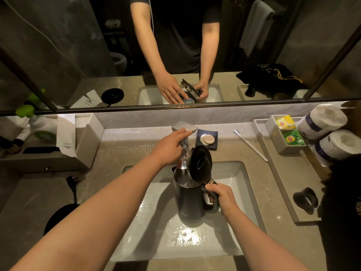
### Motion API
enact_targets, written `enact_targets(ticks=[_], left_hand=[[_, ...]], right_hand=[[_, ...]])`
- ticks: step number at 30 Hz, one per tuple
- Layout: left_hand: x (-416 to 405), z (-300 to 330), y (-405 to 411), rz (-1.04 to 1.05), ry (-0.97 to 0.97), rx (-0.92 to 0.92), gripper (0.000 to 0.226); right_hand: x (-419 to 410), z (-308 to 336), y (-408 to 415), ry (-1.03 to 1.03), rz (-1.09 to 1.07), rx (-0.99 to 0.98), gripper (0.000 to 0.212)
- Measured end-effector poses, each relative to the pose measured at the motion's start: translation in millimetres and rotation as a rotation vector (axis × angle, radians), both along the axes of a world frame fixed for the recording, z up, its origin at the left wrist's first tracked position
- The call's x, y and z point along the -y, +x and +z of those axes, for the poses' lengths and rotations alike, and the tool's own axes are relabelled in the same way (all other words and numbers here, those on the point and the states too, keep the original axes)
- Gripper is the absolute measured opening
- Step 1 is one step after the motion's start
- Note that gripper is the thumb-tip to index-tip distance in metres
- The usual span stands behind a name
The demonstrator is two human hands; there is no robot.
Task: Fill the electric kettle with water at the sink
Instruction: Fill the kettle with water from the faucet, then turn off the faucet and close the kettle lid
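A dark electric kettle (pixel 190 200) stands upright in the white sink basin (pixel 234 177), its lid (pixel 200 163) hinged open. My right hand (pixel 222 196) grips the kettle's handle. The chrome faucet (pixel 183 151) reaches down over the kettle's mouth, and water shows inside the kettle. My left hand (pixel 172 145) rests on the faucet's flat lever (pixel 184 127), fingers laid over it. Water droplets glisten on the basin floor near the drain.
The kettle's round black base (pixel 58 218) with its cord sits on the counter at left. A soap dish (pixel 207 139), a toothbrush (pixel 251 145), a tray of tea bags (pixel 289 132), paper rolls (pixel 322 122) and a black ring (pixel 305 200) lie at right. A mirror spans the back.
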State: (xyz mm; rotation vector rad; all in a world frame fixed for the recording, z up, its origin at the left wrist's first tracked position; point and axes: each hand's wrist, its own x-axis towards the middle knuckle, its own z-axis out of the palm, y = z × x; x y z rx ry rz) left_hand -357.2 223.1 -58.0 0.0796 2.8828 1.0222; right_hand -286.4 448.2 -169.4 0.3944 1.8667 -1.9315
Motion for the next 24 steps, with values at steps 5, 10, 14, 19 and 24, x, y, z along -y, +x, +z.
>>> enact_targets(ticks=[5, 10, 14, 19, 24], left_hand=[[-1, 1, 3, 0.012, 0.01, 0.009, 0.067], [-4, 1, 4, -0.123, -0.144, 0.039, 0.06], [1, -3, 4, -0.128, -0.063, 0.078, 0.057], [-7, 7, 19, 0.194, 0.339, -0.069, 0.036], [-23, 25, 56, 0.162, 0.449, -0.151, 0.036]], right_hand=[[0, -1, 0, 0.002, 0.01, 0.005, 0.022], [-1, -1, 0, 0.011, 0.009, 0.004, 0.022], [-2, 0, 2, 0.015, 0.008, -0.007, 0.025], [-7, 4, 8, 0.023, 0.022, -0.036, 0.022], [-14, 11, 19, -0.001, 0.007, -0.054, 0.029]])
